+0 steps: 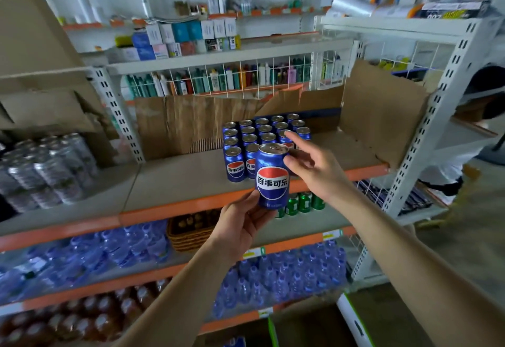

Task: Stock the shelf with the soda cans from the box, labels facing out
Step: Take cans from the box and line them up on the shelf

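Observation:
My left hand (pixel 240 226) grips a blue soda can (pixel 272 175) by its lower part and holds it upright in front of the shelf edge, its red, white and blue label turned toward me. My right hand (pixel 314 166) touches the can's upper right side, index finger stretched out over the cans behind. Several matching blue cans (pixel 247 141) stand in rows on the grey shelf board (pixel 188 180), the front ones with labels facing out. The box (pixel 355 322) shows only partly at the bottom edge.
Torn cardboard (pixel 382 111) lines the back and right side of the shelf. Wrapped silver cans (pixel 49 169) sit on the left. Green cans (pixel 300 203), a wicker basket (pixel 191 229) and blue water bottles (pixel 123 248) fill lower shelves. A person (pixel 464 155) stands right of the white upright.

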